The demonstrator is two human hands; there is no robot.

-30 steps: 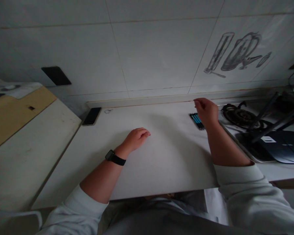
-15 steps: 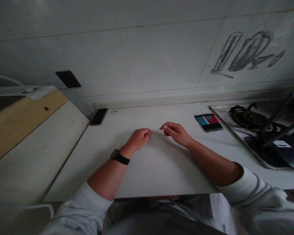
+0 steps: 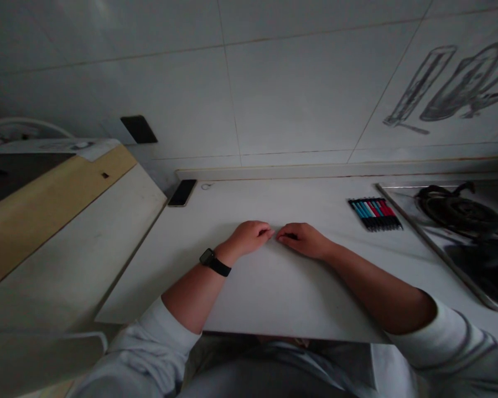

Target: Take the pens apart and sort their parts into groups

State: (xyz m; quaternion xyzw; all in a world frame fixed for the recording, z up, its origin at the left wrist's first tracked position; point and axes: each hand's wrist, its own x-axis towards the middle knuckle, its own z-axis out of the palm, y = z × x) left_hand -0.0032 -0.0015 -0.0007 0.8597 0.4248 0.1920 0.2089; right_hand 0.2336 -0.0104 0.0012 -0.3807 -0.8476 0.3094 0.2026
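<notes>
Head view: the left hand [image 3: 254, 237] and right hand [image 3: 304, 240] are close together over the middle of the white desk [image 3: 290, 301], backs upward, fingers curled inward, fingertips almost meeting. I cannot tell whether either hand is closed on anything, as the fingers hide what may lie between them. The row of pens [image 3: 375, 214] lies flat on the desk, well apart from the right hand on that person's right, side by side, with blue, white and red barrels and black lower ends. Just beyond the pens is the metal-edged gas stove [image 3: 460, 218]. At the far left of the desk a dark phone [image 3: 182, 193] lies flat, with a small ring-like item [image 3: 206, 187] near it. A black watch [image 3: 214, 262] circles the left wrist.
</notes>
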